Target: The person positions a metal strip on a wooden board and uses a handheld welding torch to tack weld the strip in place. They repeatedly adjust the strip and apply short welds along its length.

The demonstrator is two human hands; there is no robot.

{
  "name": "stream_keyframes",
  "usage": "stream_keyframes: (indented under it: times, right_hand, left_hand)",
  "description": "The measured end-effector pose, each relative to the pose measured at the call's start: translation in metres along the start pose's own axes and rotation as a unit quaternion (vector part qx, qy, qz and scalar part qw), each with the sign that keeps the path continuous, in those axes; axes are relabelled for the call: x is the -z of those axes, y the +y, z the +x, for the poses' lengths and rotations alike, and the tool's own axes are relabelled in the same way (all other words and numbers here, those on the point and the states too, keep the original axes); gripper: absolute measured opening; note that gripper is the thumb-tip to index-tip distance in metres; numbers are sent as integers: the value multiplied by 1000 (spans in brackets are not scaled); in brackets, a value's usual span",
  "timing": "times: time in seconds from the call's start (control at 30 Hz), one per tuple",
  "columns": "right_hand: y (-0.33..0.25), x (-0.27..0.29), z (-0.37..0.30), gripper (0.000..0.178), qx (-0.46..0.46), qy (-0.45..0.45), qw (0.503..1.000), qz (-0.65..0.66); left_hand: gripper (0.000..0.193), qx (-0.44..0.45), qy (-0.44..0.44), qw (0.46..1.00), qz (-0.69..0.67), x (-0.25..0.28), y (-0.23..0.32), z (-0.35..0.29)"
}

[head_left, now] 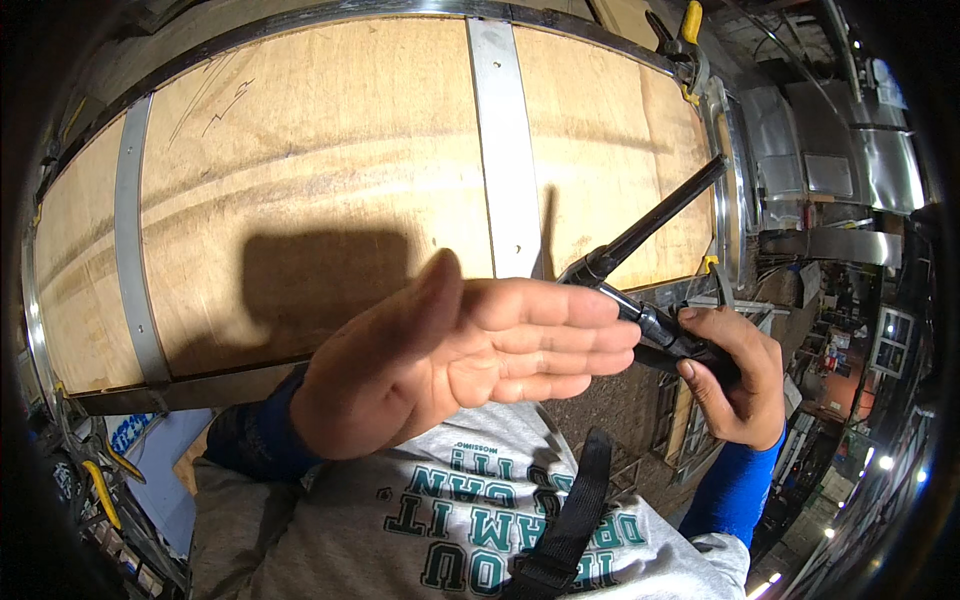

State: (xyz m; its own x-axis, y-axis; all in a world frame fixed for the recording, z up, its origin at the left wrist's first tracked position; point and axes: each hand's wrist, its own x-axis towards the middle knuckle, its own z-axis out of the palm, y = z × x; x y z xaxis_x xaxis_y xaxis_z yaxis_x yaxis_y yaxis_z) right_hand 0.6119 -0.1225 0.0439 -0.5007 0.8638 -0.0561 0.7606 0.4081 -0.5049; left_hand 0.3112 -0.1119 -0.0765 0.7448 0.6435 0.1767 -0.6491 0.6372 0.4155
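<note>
In my right hand (748, 372) is a black TIG welding torch (655, 225), gripped by its handle between thumb and fingers. Its long thin back cap slants up and to the right, over the right part of the plywood panel (330, 190). My left hand (465, 350) is held flat in front of my chest, palm showing, fingers straight and close together, nothing in it. Its fingertips overlap the torch handle in the picture; whether they touch it I cannot tell. Both hands are above the panel's near edge.
Two flat metal strips (500, 130) cross the panel, which sits in a dark metal frame. Clamps with yellow grips (690, 22) hold the corners. Another yellow-handled clamp (102, 495) is at lower left. Metal sheets (830, 172) and cluttered shelving stand at right.
</note>
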Motion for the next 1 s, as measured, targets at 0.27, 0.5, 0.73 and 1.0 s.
stream_keyframes:
  times: [0.27, 0.5, 0.73, 1.0]
  right_hand:
    - [1, 3, 0, 41, -6, -22, 1000, -2]
    - [2, 0, -4, 40, -4, 27, 1000, -13]
    - [-3, 0, 2, 42, 1, 2, 1000, -3]
    - [-6, 4, 7, 45, 18, -36, 998, -42]
  left_hand:
    - [108, 2, 3, 1000, 8, 2, -1, 3]
    - [105, -182, 97, 973, -108, -9, 5, 0]
    - [103, -204, -19, 978, 26, 10, -6, 3]
    - [103, 44, 54, 997, 31, -1, 4, 1]
